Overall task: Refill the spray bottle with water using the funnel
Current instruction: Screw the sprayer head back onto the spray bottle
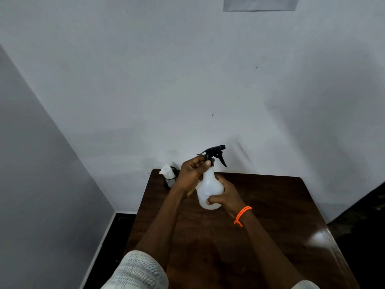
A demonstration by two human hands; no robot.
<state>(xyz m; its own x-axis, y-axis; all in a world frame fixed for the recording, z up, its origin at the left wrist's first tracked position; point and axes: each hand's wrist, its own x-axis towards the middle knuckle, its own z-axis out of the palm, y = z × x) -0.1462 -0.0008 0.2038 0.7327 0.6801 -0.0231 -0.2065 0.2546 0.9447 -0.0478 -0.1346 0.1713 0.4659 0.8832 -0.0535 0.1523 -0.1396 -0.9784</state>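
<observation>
Translucent spray bottle w/ black trigger head | right hand grips body to steady | left hand pinches collar, prob. to unscrew | funnel not seen

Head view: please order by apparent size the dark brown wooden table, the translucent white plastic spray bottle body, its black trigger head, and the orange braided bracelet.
1. Dark brown wooden table
2. Translucent white plastic spray bottle body
3. Black trigger head
4. Orange braided bracelet, close to the trigger head in size, so this order is unsure.

The spray bottle looks like translucent matt white plastic with a black plastic trigger head; the surface is dark glossy wood.
</observation>
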